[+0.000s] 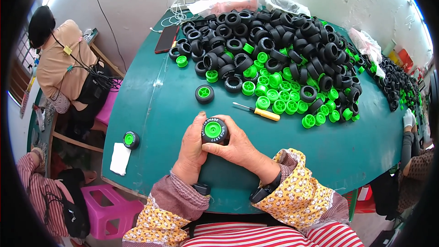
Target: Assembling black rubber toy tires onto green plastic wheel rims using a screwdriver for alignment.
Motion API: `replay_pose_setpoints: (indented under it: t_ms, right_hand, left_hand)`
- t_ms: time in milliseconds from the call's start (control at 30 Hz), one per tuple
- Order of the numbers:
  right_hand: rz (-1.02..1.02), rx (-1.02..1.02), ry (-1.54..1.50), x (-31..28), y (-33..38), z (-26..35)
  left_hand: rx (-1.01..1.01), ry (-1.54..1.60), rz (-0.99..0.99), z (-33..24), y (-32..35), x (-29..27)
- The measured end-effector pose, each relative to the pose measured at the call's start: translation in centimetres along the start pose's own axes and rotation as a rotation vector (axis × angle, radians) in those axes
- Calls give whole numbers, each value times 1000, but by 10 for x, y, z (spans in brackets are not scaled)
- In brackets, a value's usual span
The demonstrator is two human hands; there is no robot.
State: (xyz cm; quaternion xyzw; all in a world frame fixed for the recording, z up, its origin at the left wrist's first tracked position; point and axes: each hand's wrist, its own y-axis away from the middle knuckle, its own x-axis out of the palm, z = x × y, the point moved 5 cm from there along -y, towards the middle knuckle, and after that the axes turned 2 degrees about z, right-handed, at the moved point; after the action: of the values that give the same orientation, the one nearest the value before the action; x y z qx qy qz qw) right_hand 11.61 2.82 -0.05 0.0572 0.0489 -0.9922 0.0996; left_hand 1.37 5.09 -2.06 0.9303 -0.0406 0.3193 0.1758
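Note:
Between my two hands is a toy wheel (215, 130), a black tyre with white lettering around a bright green rim. My left hand (190, 146) grips its left side, and my right hand (238, 142) wraps its right side with the thumb along the near edge. The green face of the rim points up at me. Just beyond, another assembled wheel (204, 93) lies on the green table (164, 119). A screwdriver with a yellow handle (267, 114) rests to the right of it, close to loose green rims (284, 96).
A large heap of black tyres (233, 45) covers the far side, with a phone (167, 39) at its left. One wheel (131, 140) stands by white paper (120, 158) at the left edge. People sit at the left and right; a pink stool (109, 208) stands lower left.

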Motion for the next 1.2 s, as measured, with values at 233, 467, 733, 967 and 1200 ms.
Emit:
replay_pose_setpoints:
  t_ms: [233, 467, 733, 967, 1200]
  right_hand:
    - [-20, -78, -276, -6, 0, -3]
    - [14, 42, -154, -10, 2, -9]
    - [-64, 187, -342, -5, 10, -11]
    - [-35, 183, -460, 2, 5, -10]
    - [6, 161, -433, 0, 5, -16]
  left_hand:
    - [235, -283, 140, -22, 5, 6]
    - [381, -773, 137, -19, 7, 12]
    - [791, -1055, 188, -20, 18, 26]
    - [382, -578, 215, -18, 15, 21]
    - [345, -626, 154, -17, 7, 13]
